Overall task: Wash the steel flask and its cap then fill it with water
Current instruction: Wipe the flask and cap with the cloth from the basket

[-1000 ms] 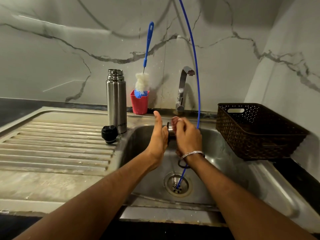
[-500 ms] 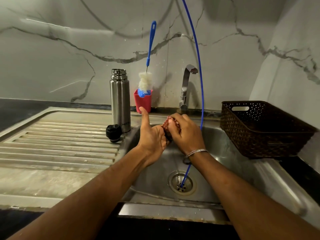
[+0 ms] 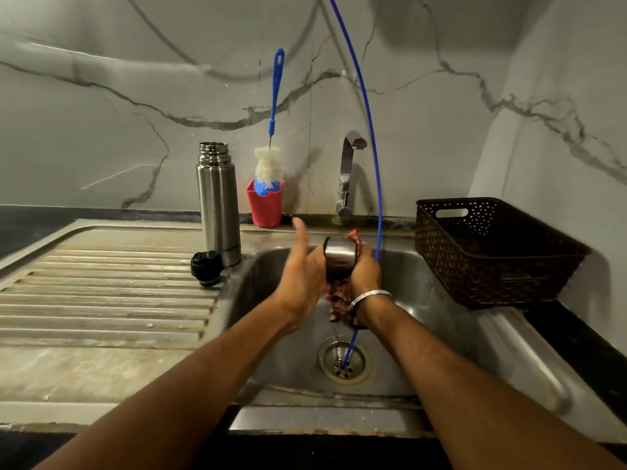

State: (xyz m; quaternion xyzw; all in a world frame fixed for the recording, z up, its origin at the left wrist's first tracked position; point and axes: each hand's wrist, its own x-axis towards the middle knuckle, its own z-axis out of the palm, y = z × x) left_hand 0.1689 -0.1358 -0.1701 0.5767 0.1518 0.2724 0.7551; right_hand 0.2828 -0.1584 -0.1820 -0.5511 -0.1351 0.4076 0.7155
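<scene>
Two bare forearms are reaching forward from the bottom edge over a steel sink (image 3: 441, 334), whose drain (image 3: 342, 362) is lying just beyond them at the basin's bottom. The two hands are meeting close together above the basin. The left hand (image 3: 302, 276) is pressing its palm against the side of a steel cap (image 3: 339, 261), thumb sticking straight up; whether its other fingers are curling round the cap cannot be told. The right hand (image 3: 366, 273), wearing a silver bangle (image 3: 369, 297) at the wrist, is gripping a reddish scrub cloth (image 3: 337, 300) against the cap's other side, with the cloth's end hanging down below the hands.

A thin blue hose (image 3: 371, 147) is curving down from the top, passing just right of the hands and ending in the drain.

To the left, a ribbed steel draining board (image 3: 101, 293) is stretching away. A black stopper (image 3: 206, 268) is sitting on it near the basin's corner, just beside the steel flask (image 3: 219, 205), which is standing upright and uncapped.

Further back, a red holder (image 3: 265, 206) is carrying a blue-handled bottle brush (image 3: 271, 130) with white bristles. A steel tap (image 3: 347, 174) is rising behind the basin. A dark brown perforated basket (image 3: 492, 252) is sitting on the right. A grey marble wall (image 3: 101, 113) is closing the view.
</scene>
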